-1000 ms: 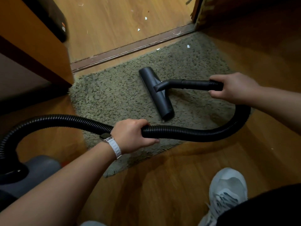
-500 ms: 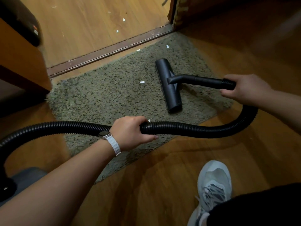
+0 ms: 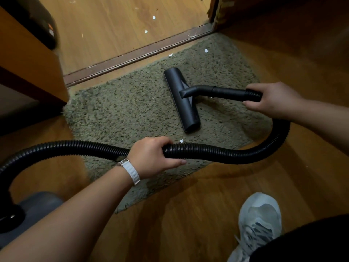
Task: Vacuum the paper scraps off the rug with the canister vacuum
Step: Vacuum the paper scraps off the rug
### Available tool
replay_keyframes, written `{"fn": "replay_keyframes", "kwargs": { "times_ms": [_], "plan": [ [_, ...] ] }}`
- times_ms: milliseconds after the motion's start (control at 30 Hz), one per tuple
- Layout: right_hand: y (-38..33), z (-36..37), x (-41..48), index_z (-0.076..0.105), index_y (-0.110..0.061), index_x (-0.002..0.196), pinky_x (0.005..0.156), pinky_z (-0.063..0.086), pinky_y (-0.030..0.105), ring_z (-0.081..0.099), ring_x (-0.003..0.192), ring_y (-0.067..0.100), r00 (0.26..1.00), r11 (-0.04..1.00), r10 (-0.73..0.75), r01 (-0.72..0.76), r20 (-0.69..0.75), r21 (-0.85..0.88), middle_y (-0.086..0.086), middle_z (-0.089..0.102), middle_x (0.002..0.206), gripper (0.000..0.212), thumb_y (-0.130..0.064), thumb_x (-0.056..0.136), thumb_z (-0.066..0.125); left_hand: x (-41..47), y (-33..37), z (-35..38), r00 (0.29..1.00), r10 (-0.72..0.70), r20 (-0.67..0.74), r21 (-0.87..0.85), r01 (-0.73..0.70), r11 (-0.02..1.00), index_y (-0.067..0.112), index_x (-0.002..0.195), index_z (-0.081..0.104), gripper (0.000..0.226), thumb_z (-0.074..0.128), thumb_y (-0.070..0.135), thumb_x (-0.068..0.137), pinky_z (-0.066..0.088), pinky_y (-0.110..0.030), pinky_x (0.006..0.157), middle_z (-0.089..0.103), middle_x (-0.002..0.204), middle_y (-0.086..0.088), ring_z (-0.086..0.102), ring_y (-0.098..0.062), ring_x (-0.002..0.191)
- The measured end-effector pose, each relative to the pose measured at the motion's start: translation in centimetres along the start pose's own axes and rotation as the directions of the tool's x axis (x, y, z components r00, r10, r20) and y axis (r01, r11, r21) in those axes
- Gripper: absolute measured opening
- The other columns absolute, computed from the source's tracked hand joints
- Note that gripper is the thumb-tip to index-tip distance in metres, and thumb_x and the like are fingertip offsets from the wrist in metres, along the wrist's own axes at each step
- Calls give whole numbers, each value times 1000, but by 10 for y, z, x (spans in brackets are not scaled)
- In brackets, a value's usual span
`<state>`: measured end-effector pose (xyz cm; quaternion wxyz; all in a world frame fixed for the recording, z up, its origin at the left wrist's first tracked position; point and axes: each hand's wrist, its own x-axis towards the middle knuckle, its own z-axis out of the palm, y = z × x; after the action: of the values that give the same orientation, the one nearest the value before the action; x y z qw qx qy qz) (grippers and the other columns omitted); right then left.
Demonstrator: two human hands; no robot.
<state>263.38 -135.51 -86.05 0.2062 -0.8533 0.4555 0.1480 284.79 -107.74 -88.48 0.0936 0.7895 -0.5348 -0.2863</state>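
A shaggy olive rug (image 3: pixel 122 112) lies on the wooden floor before a door threshold. The black floor nozzle (image 3: pixel 182 100) rests flat on the rug's middle right. My right hand (image 3: pixel 272 99) is closed round the wand's end (image 3: pixel 226 91). My left hand (image 3: pixel 153 156) grips the ribbed black hose (image 3: pixel 217 151), which loops from the wand back to the grey canister (image 3: pixel 37 203) at the lower left. White paper scraps lie on the rug: one by the hose (image 3: pixel 181 141), one at the far right (image 3: pixel 206 50), one at the far edge (image 3: pixel 171 55).
A brown threshold strip (image 3: pixel 132 55) crosses behind the rug; more scraps (image 3: pixel 145 31) lie on the lighter floor beyond. A wooden cabinet (image 3: pixel 28 63) stands at the left. A door frame (image 3: pixel 217 14) rises at the top right. My grey shoe (image 3: pixel 258 222) is at the lower right.
The nozzle has slid left across the rug over the spot where a white scrap lay; that scrap is no longer visible. Both hands keep their grips. The view has shifted.
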Motion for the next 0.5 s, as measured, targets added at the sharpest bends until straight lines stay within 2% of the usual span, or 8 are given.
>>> {"fn": "replay_keyframes", "kwargs": {
  "times_ms": [167,333,433,500],
  "plan": [
    [-24,2,17,54,-32,133,49,37,30,54,59,18,997,995,-82,83,11,-47,-1,59,76,43,-44,93,63,-2,-9,-4,999,-34,-1,4,34,999,32,108,66,61,64,77,67,53,-28,68,63,78,14,61,-8,74],
    [-43,6,31,53,-37,130,50,36,30,54,63,14,988,984,-156,156,12,-89,-6,57,75,40,-49,92,61,-3,-13,-9,998,-60,-7,19,60,998,34,105,66,58,63,78,67,50,-26,65,63,77,14,60,-7,73],
    [-51,7,34,56,-38,119,53,45,34,57,64,17,979,975,-203,204,16,-92,-4,60,74,31,-50,91,61,-5,-16,-9,998,-55,-6,28,55,998,33,103,66,57,62,78,67,47,-24,60,63,76,13,60,-6,71],
    [-54,8,33,56,-37,120,56,48,35,57,64,16,974,971,-225,225,9,-85,-4,60,75,32,-49,91,62,-6,-19,-8,998,-58,-3,41,58,997,32,101,66,57,62,78,67,46,-24,60,62,74,14,59,-6,70]
  ]
}}
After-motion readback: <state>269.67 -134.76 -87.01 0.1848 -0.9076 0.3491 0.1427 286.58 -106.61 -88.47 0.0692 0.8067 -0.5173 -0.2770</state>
